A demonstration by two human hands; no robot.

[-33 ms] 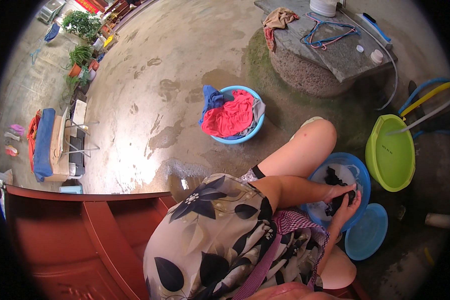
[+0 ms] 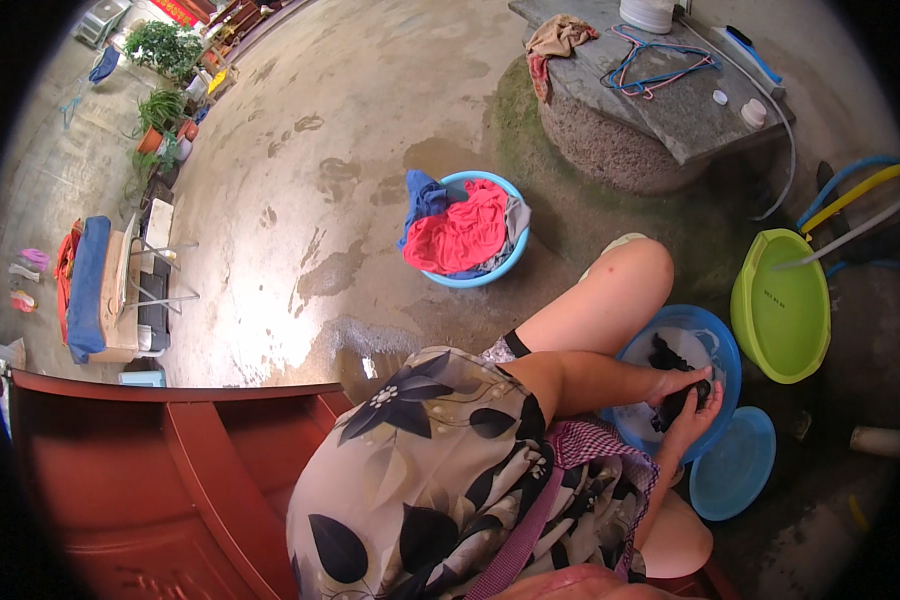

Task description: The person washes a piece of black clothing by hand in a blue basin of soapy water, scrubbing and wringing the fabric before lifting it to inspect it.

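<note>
A blue basin (image 2: 728,350) of cloudy, sudsy water stands beside my bent knees. Over it, my left hand (image 2: 678,383) and my right hand (image 2: 692,424) meet around a bunched black cloth (image 2: 678,404), both closed on it. Its exact kind cannot be made out. More dark fabric (image 2: 667,352) lies in the water just past my fingers, and whether it joins the held piece is unclear. A second, lighter blue basin (image 2: 738,465) sits next to the first, close to my right forearm.
A light-blue basin (image 2: 515,262) heaped with red, blue and grey clothes stands on the wet concrete floor. A green basin (image 2: 785,310) with a hose (image 2: 850,243) over it is at the right. Hangers (image 2: 660,65) and a rag (image 2: 560,38) lie on a stone slab (image 2: 685,125).
</note>
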